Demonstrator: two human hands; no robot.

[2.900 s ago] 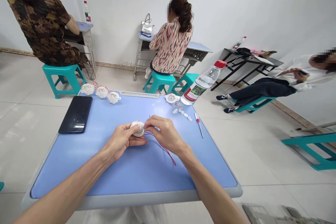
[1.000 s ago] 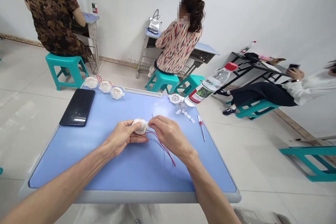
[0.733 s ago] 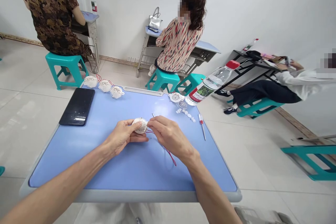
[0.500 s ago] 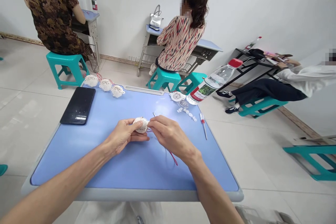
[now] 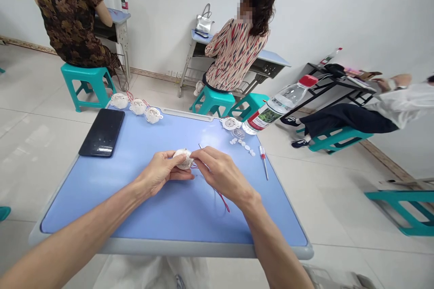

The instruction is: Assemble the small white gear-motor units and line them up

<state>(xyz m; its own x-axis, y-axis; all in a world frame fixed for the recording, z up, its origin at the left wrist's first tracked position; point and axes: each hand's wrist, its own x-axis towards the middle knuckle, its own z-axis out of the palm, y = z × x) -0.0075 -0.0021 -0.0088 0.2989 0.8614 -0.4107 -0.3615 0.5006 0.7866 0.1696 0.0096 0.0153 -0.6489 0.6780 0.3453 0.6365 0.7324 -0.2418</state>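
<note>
A round white part (image 5: pixel 183 159) is held between the thumb and fingers of my left hand (image 5: pixel 162 168), above the blue desk (image 5: pixel 149 216). My right hand (image 5: pixel 217 169) is pinched at the part's right edge; what its fingertips grip is too small to make out. A thin metal tip (image 5: pixel 200 146) shows just behind the right fingers. Red and dark wire (image 5: pixel 224 202) comes from under my right hand and lies on the desk.
A black phone (image 5: pixel 102 133) and several white round parts (image 5: pixel 138 107) lie at the back left. At the back right are another round part (image 5: pixel 230 123), small white pieces (image 5: pixel 247 147), a water bottle (image 5: pixel 278 108) and a screwdriver (image 5: pixel 263 162). People sit beyond.
Both hands hold almost the same place and grip. The view has shifted slightly, and the seated person at the far right has moved an arm.
</note>
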